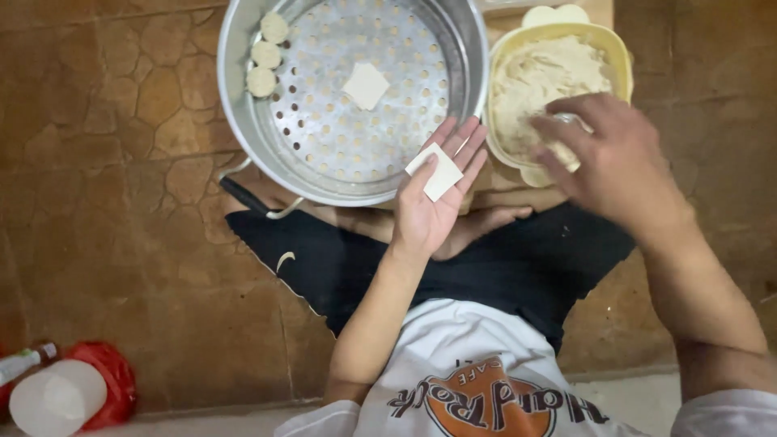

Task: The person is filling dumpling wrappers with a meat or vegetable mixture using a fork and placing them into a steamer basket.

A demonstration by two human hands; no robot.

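My left hand (433, 202) lies palm up over my lap with a square white dumpling wrapper (435, 171) resting on its fingers. My right hand (607, 154) reaches into a pale yellow bowl (619, 50) of creamy filling (542, 73), fingers curled around what looks like a metal spoon, blurred. A round metal steamer tray (243, 121) with holes sits ahead on the floor. Inside it lie three small finished dumplings (265, 55) at the left rim and one loose square wrapper (367, 86) in the middle.
A brown stone-patterned floor (105, 202) surrounds me. The steamer's dark handle (243, 197) sticks out toward my knee. A stack of round wrappers (555, 14) shows behind the bowl. At the lower left stand a white lidded container (57, 398), a red bag (113, 376) and a small bottle (24, 362).
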